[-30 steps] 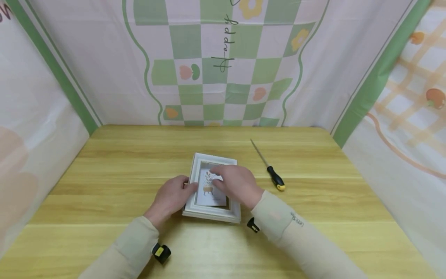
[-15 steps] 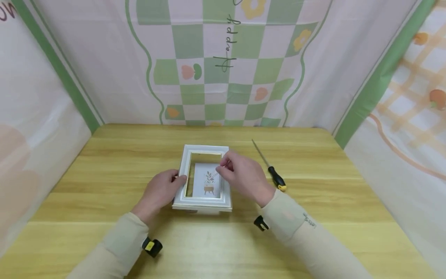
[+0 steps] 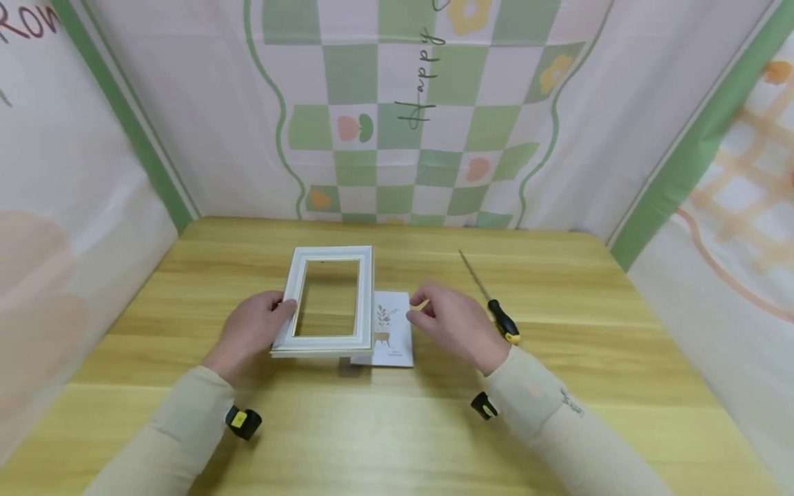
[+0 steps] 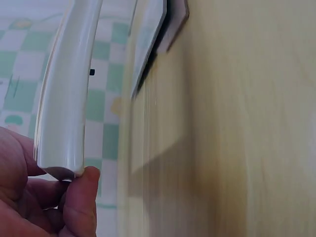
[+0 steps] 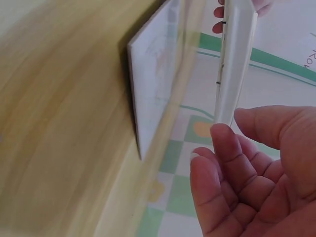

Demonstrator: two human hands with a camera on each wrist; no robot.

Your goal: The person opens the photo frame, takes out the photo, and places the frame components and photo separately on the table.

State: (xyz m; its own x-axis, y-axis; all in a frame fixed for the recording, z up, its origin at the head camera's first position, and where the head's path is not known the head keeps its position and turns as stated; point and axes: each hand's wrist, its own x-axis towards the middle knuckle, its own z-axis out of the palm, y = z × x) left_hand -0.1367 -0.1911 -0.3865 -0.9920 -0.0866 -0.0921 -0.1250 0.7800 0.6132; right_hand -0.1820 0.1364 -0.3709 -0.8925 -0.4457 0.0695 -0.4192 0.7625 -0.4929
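Note:
My left hand (image 3: 248,329) grips the left edge of a white picture frame (image 3: 365,296) with a thin gold inner edge. Held above the table, the frame shows bare wood through its opening. In the left wrist view, thumb and fingers pinch the corner of the frame (image 4: 66,98). A white card with a plant-pot drawing (image 3: 395,334) lies on the table, its left part hidden behind the frame. Just right of the card is my right hand (image 3: 457,324). The right wrist view shows this hand (image 5: 252,182) with fingers loosely bent, holding nothing, apart from the card (image 5: 155,84).
A screwdriver (image 3: 504,321) with a black and yellow handle lies right of the right hand, its shaft pointing away. Patterned cloth (image 3: 397,131) hangs behind the wooden table (image 3: 397,427) and along both sides.
The frame has moved left and up with the left hand, off the card, which now shows beside it. My right hand has drawn away from the frame's opening to the card's right side.

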